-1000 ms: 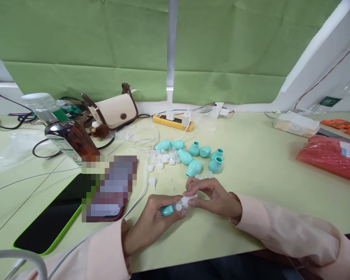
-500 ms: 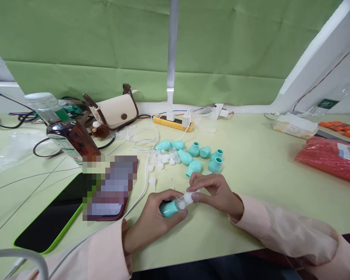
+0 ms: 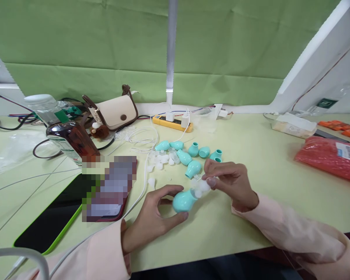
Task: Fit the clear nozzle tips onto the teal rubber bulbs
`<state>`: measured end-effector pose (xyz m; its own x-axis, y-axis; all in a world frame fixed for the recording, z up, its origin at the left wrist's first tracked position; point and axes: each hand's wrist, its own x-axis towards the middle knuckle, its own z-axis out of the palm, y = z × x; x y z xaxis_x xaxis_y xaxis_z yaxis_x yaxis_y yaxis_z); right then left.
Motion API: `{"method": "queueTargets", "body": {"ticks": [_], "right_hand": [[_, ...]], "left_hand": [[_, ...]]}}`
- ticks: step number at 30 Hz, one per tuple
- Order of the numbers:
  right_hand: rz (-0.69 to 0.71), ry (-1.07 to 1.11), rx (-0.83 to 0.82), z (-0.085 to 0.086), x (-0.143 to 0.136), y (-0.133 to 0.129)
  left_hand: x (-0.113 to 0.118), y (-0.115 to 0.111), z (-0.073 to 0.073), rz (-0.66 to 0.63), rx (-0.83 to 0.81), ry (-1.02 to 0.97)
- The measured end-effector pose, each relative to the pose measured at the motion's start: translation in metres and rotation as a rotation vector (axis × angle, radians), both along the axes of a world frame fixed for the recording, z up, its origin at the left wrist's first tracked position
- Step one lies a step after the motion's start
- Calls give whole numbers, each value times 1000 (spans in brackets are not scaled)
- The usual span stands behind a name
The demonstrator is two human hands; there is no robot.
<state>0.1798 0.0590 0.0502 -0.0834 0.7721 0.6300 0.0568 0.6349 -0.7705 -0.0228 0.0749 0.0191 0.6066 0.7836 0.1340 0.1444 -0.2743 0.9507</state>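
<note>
A teal squeeze bulb (image 3: pixel 183 201) lies between the thumb and fingers of my left hand (image 3: pixel 154 216), tilted with its neck up and to the right. Fixed at its neck is a clear plastic connector (image 3: pixel 196 192). My right hand (image 3: pixel 231 181) pinches a small translucent white plastic tip (image 3: pixel 204 185) against that connector; the fingers partly cover the join. Just beyond my hands lie several more teal bulbs (image 3: pixel 193 169), some on their sides, some upright with open necks. To their left is a pile of translucent white plastic pieces (image 3: pixel 162 158), and one loose piece (image 3: pixel 151 182) lies nearer me.
Two phones, a green-edged one (image 3: pixel 55 214) and a red-cased one (image 3: pixel 112 190), lie at left by a tilted brown bottle (image 3: pixel 72 136). Behind are a cream handbag (image 3: pixel 116 112), white cables and a yellow power strip (image 3: pixel 172 123). A red package (image 3: pixel 323 157) lies at right.
My right hand has moved right and up with the white tip. The teal bulb has shifted the same way, and more of it shows between my left thumb and fingers.
</note>
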Motion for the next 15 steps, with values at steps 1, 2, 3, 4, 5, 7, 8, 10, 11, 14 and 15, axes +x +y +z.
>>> {"method": "queueTargets", "body": {"ticks": [1,2,3,4,5,7,8,10,11,14,15], "right_hand": [[-32,10,22,3,4,0],[-69,19,49,7,8,0],[-112,29,78,10,12,1],[-160,36,106,13,17,1],[-212,39,132,16,21,2],[-322,31,187,21,31,5],[-376,22,213,24,36,6],[-479,6,266,29,45,9],[-526,2,295,32,50,11],[-698,5,390,36,61,16],[-765,-6,402,37,65,17]], "left_hand": [[0,0,1,-6,-15,-14],[0,0,2,-13,-29,-25],[0,1,2,-17,-40,-31],[1,1,2,-18,-48,-30],[1,1,2,-16,-51,-23],[2,2,1,-1,-58,1],[2,2,0,7,-64,16],[2,2,-1,17,-76,41],[3,2,-1,19,-80,49],[3,3,-1,16,-84,61],[3,3,-1,16,-85,65]]}}
